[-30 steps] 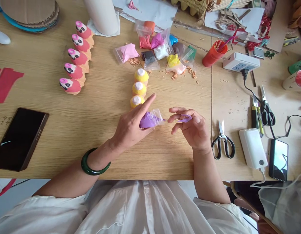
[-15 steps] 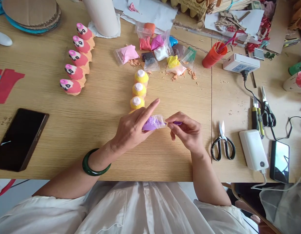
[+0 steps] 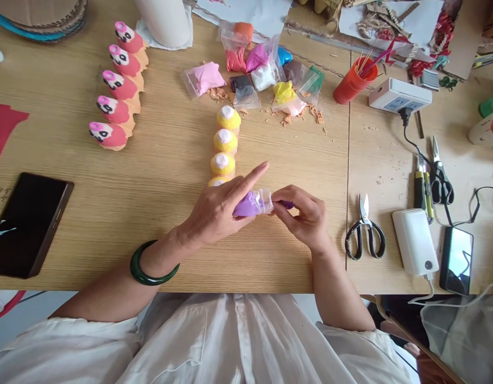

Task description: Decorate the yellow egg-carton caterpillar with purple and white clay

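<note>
My left hand (image 3: pixel 216 208) grips a small clear bag of purple clay (image 3: pixel 245 205), its index finger stretched out past the bag. At the bag's open end, my right hand (image 3: pixel 304 216) pinches, thumb against fingers, and a bit of purple clay (image 3: pixel 287 204) shows in its grasp. Just beyond my left hand runs a row of yellow-topped egg-carton cups (image 3: pixel 224 140) with pale pink caps; its near end is hidden by the hand. Farther left stands a row of red cups (image 3: pixel 117 85) with pink snouts and black-and-white eyes.
Several bags of coloured clay (image 3: pixel 264 74) lie at the back among crumbs. To the right are a red cup of sticks (image 3: pixel 355 81), black-handled scissors (image 3: pixel 364 229), a power strip (image 3: pixel 400 97) and a white power bank (image 3: pixel 416 242). A dark phone (image 3: pixel 28 224) lies left.
My right hand has moved slightly toward the bag, its fingertips now at the plastic mouth. The left hand keeps its hold. The whole view has shifted a little.
</note>
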Demonstrator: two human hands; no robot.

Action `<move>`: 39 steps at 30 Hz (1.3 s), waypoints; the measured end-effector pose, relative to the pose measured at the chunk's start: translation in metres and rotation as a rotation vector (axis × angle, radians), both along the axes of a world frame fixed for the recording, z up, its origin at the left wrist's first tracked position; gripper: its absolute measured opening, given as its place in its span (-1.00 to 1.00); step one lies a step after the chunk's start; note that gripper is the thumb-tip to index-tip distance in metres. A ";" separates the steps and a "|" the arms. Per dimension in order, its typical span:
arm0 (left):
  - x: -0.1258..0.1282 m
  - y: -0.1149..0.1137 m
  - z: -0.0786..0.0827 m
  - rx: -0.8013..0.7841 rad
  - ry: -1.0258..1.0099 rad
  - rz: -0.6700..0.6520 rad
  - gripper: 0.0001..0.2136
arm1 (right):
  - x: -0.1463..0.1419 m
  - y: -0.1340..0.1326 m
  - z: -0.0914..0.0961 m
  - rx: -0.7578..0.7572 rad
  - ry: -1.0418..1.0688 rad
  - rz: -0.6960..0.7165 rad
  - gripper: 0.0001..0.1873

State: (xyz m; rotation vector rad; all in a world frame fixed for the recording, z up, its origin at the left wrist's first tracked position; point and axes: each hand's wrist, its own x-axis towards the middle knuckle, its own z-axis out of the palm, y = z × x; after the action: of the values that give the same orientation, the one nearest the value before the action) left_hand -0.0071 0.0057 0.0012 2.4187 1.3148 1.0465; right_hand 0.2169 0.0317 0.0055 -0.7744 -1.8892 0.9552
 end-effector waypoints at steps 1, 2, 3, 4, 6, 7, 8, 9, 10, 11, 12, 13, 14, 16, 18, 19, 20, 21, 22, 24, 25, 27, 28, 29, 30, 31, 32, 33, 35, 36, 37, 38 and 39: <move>0.000 0.000 0.000 -0.014 0.011 0.009 -0.24 | 0.000 -0.001 0.002 -0.059 0.030 -0.037 -0.92; 0.000 -0.001 0.000 -0.029 0.024 0.025 -0.24 | -0.001 -0.002 0.003 -0.128 0.068 -0.078 -0.94; -0.001 -0.001 0.001 -0.047 0.035 0.047 -0.25 | -0.001 -0.002 0.004 -0.206 0.111 -0.114 -0.96; -0.001 -0.001 0.001 -0.064 0.044 0.072 -0.25 | -0.002 -0.003 0.005 -0.284 0.161 -0.141 -0.93; -0.001 -0.001 0.003 -0.082 0.046 0.120 -0.27 | -0.003 -0.003 0.006 -0.418 0.265 -0.163 -0.85; -0.001 -0.001 0.003 -0.081 0.039 0.136 -0.28 | -0.003 -0.002 0.006 -0.470 0.313 -0.161 -0.82; -0.001 -0.001 0.003 -0.071 0.027 0.142 -0.28 | -0.004 -0.001 0.005 -0.516 0.355 -0.152 -0.80; -0.001 0.000 0.003 -0.057 0.011 0.138 -0.28 | -0.004 0.000 0.005 -0.557 0.395 -0.138 -0.78; -0.001 0.000 0.003 -0.038 -0.009 0.128 -0.27 | -0.004 0.002 0.005 -0.596 0.430 -0.118 -0.77; -0.002 0.000 0.003 -0.020 -0.027 0.117 -0.26 | -0.004 0.003 0.005 -0.633 0.460 -0.097 -0.75; -0.002 0.000 0.002 -0.006 -0.040 0.109 -0.25 | -0.003 0.005 0.005 -0.665 0.484 -0.079 -0.73; -0.002 0.001 0.002 0.007 -0.047 0.106 -0.25 | -0.003 0.006 0.005 -0.693 0.500 -0.069 -0.71; -0.002 0.001 0.001 0.018 -0.048 0.111 -0.24 | -0.002 0.007 0.005 -0.715 0.507 -0.067 -0.69; -0.003 0.001 0.001 0.031 -0.038 0.131 -0.25 | -0.002 0.009 0.005 -0.748 0.502 -0.085 -0.66; -0.003 0.000 0.000 0.042 -0.032 0.146 -0.28 | -0.002 0.009 0.004 -0.769 0.481 -0.088 -0.66; -0.003 0.000 0.000 0.046 -0.031 0.150 -0.29 | -0.002 0.009 0.004 -0.772 0.471 -0.075 -0.66; -0.003 0.000 0.001 0.049 -0.029 0.152 -0.31 | -0.002 0.008 0.003 -0.772 0.463 -0.055 -0.66; -0.003 0.000 0.001 0.053 -0.027 0.151 -0.31 | -0.002 0.008 0.003 -0.772 0.458 -0.031 -0.67; -0.003 0.000 0.001 0.055 -0.026 0.148 -0.32 | -0.001 0.007 0.003 -0.775 0.457 -0.008 -0.69; -0.003 0.000 0.001 0.058 -0.025 0.145 -0.33 | -0.001 0.006 0.004 -0.787 0.464 0.026 -0.70; -0.002 0.000 0.001 0.060 -0.027 0.145 -0.35 | -0.002 0.005 0.005 -0.796 0.461 0.043 -0.69; -0.001 0.000 0.001 0.060 -0.031 0.152 -0.36 | -0.002 0.004 0.007 -0.803 0.455 0.075 -0.69; -0.001 0.001 0.001 0.062 -0.032 0.156 -0.37 | -0.003 0.003 0.009 -0.799 0.448 0.085 -0.70; 0.000 0.001 0.001 0.066 -0.033 0.158 -0.37 | -0.003 0.001 0.010 -0.791 0.437 0.087 -0.72; 0.000 0.001 0.001 0.070 -0.031 0.160 -0.37 | -0.004 0.000 0.011 -0.775 0.424 0.080 -0.76; 0.000 0.000 0.001 0.074 -0.026 0.162 -0.36 | -0.004 -0.002 0.012 -0.746 0.414 0.068 -0.80; 0.000 0.000 0.001 0.076 -0.016 0.165 -0.36 | -0.004 -0.003 0.012 -0.709 0.398 0.055 -0.84; 0.000 0.000 0.001 0.077 -0.002 0.169 -0.36 | -0.004 -0.005 0.013 -0.669 0.376 0.041 -0.87; 0.000 0.000 0.001 0.077 0.033 0.178 -0.36 | -0.004 -0.009 0.014 -0.580 0.317 0.025 -0.86; 0.001 -0.001 0.001 0.085 0.048 0.180 -0.36 | -0.003 -0.011 0.015 -0.532 0.278 0.022 -0.84; 0.001 -0.001 0.001 0.096 0.059 0.180 -0.36 | -0.003 -0.012 0.015 -0.484 0.237 0.021 -0.81; 0.001 -0.001 0.002 0.110 0.066 0.178 -0.35 | -0.003 -0.013 0.015 -0.435 0.198 0.023 -0.79; 0.002 0.000 0.002 0.124 0.070 0.174 -0.35 | -0.003 -0.014 0.015 -0.385 0.168 0.026 -0.76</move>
State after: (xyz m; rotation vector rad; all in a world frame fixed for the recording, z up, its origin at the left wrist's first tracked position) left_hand -0.0055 0.0053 0.0030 2.4875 1.5510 1.1268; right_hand 0.2138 0.0173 0.0202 -0.8622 -1.5931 1.3806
